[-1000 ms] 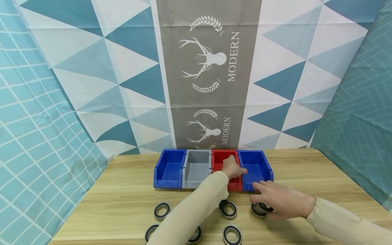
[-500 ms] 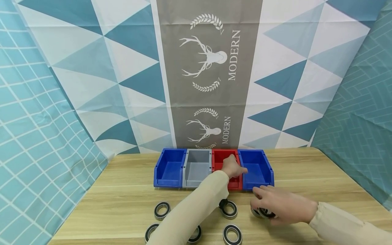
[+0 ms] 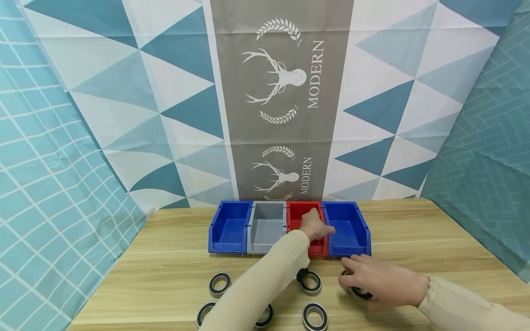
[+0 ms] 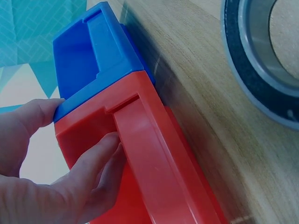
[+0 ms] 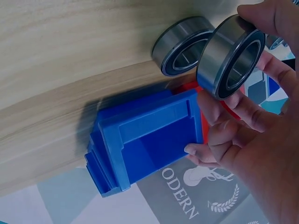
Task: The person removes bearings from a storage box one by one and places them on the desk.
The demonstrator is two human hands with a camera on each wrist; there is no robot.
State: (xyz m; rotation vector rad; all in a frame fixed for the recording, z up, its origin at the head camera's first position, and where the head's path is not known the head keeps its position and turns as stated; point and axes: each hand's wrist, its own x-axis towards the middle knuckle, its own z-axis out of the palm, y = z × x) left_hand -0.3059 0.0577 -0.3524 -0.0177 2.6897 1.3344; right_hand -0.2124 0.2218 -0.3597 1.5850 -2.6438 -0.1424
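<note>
My left hand reaches into the red bin. In the left wrist view its fingers touch the inside of the front wall, while the thumb lies on the rim beside the right blue bin; nothing shows between them. A steel ball bearing with black seals is pinched between the thumb and fingers of my right hand. Another bearing lies on the table just behind the held one, overlapped by it in the right wrist view. The right blue bin stands just beyond this hand.
A grey bin and another blue bin continue the row to the left, against the patterned backdrop. More bearings lie in front on the wooden table, such as one bearing at left and one near the front.
My right hand shifts slightly down and right, still pinching the bearing and now covering more of the one beneath. The left hand stays in the red bin.
</note>
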